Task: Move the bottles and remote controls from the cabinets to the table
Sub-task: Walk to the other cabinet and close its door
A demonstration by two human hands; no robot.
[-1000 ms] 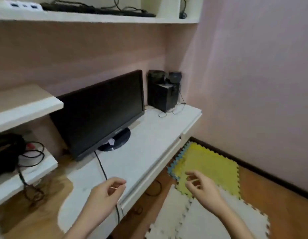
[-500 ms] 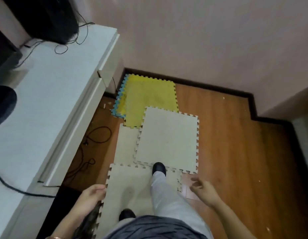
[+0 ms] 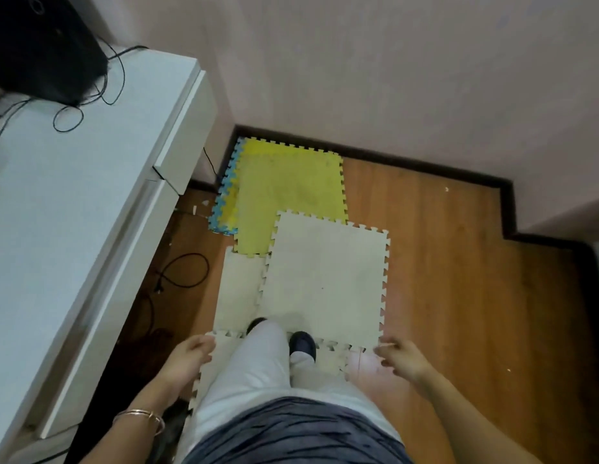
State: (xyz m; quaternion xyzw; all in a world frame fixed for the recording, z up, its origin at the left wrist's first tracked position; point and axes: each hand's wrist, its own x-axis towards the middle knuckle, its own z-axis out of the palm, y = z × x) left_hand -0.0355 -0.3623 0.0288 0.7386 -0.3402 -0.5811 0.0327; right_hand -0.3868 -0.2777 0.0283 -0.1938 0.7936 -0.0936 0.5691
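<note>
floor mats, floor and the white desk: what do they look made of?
Floor mats: likely soft foam, matte; toothed interlocking edges, and the yellow mat looks scuffed.
Floor: wood or wood-look laminate, semi-gloss; plank seams and a soft sheen.
White desk: probably laminated board, smooth and matte; flat square edges. The core is not visible.

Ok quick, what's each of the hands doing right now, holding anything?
Left hand: loosely curled, empty.
Right hand: open, fingers spread, empty.
</note>
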